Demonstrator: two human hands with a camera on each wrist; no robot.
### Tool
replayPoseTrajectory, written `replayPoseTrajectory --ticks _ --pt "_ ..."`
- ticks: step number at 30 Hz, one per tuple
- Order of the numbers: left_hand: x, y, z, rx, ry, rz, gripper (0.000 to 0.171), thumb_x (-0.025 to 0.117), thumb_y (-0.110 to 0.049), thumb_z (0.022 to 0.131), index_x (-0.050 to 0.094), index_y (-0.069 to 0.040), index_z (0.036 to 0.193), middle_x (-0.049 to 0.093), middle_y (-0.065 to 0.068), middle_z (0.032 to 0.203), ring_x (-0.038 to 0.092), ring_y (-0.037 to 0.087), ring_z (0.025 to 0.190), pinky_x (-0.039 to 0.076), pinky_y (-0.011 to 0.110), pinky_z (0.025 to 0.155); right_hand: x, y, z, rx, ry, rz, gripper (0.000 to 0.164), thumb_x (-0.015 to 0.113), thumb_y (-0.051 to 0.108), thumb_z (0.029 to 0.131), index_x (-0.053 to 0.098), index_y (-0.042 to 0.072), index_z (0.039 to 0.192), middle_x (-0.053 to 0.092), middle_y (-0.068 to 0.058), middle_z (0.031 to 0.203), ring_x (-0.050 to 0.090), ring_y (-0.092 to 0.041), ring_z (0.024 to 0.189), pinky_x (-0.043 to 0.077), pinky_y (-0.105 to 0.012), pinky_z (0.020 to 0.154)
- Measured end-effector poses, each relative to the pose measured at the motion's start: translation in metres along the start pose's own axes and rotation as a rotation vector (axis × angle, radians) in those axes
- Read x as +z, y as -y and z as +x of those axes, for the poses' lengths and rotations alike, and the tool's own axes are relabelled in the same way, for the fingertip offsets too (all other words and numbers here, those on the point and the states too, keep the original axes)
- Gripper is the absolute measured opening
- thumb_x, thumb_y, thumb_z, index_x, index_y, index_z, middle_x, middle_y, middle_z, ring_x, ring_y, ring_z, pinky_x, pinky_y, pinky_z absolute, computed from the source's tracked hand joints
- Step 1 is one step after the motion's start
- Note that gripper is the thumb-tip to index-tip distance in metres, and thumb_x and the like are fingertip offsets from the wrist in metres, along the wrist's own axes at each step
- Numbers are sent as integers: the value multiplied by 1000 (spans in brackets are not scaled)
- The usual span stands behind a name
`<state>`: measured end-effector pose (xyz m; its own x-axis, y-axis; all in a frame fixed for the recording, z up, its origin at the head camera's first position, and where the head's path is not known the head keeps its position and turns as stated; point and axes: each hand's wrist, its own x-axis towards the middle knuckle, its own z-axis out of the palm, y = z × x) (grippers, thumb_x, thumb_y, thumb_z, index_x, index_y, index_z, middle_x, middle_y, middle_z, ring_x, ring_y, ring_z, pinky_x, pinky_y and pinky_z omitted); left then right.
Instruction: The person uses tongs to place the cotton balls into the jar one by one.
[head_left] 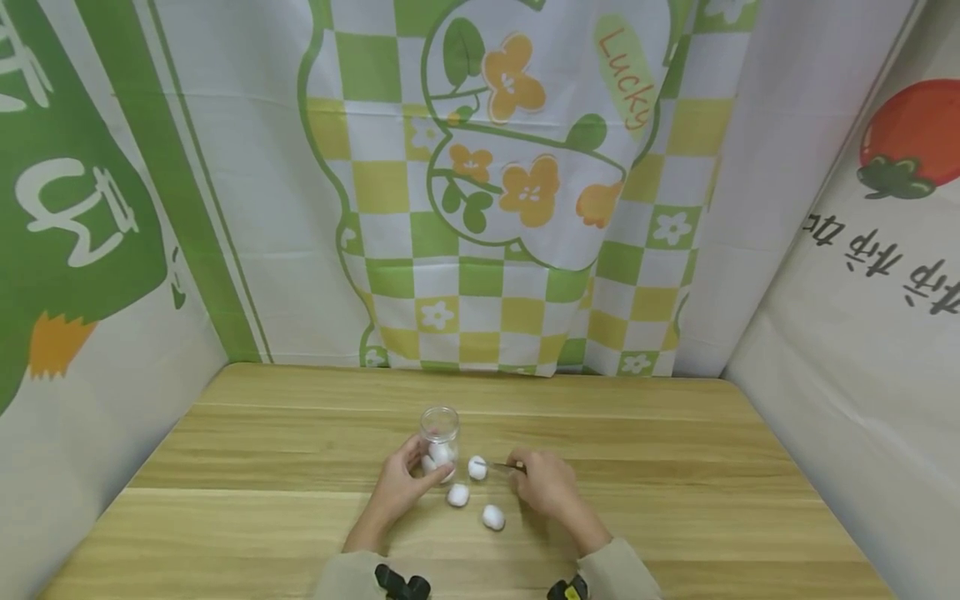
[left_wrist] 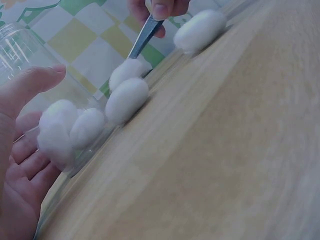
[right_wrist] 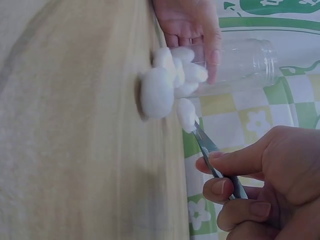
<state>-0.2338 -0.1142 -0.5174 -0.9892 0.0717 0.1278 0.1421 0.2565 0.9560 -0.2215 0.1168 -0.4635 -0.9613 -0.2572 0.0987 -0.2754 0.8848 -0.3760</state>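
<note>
My left hand [head_left: 401, 483] grips a clear open-topped jar [head_left: 439, 425] that stands upright on the table with several white cotton balls [left_wrist: 60, 130] inside. Thumb and fingers wrap its lower half. Metal tweezers [right_wrist: 207, 145] are pinched between the thumb and fingers of my right hand [head_left: 547, 483]. At their tips is a cotton ball [head_left: 477, 468], just right of the jar and below its rim. Two more cotton balls lie on the table, one [head_left: 458, 496] in front of the jar, the other [head_left: 492, 517] nearer to me and to the right.
The wooden table [head_left: 660, 450] extends to both sides of the hands. A checkered cloth [head_left: 517, 317] hangs along its back edge, with printed curtains [head_left: 847, 375] at left and right. Dark wrist devices [head_left: 402, 582] sit on the sleeves.
</note>
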Motion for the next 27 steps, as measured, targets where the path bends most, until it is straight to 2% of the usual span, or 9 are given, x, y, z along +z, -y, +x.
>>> replayPoseTrajectory --ticks 6,12,19,27 --pt "0 1 -1 6 2 5 63 75 -20 83 48 1 136 55 23 138 51 39 132 39 49 115 -5 1 -1 -8 -28 14 11 65 13 87 70 14 97 65 -1 73 43 -9 57 29 -20 44" --pt "0 2 1 -5 -1 -2 65 75 -20 83 47 0 138 55 22 139 50 38 133 39 48 116 -10 4 -2 -23 -65 24 7 66 14 89 69 15 94 64 0 70 44 -8 56 29 -18 44" --pt "0 1 0 15 -1 -6 65 75 -18 83 46 0 138 54 23 139 51 38 132 40 48 115 -18 6 -4 14 -42 90 11 63 15 91 70 13 99 63 -1 70 43 -8 53 28 -18 42" --pt "0 1 0 17 -9 0 65 76 -18 83 47 1 138 56 23 137 53 37 130 41 47 114 -25 8 -5 -32 -96 104 10 64 14 91 70 11 98 65 -2 69 40 -5 50 25 -14 40"
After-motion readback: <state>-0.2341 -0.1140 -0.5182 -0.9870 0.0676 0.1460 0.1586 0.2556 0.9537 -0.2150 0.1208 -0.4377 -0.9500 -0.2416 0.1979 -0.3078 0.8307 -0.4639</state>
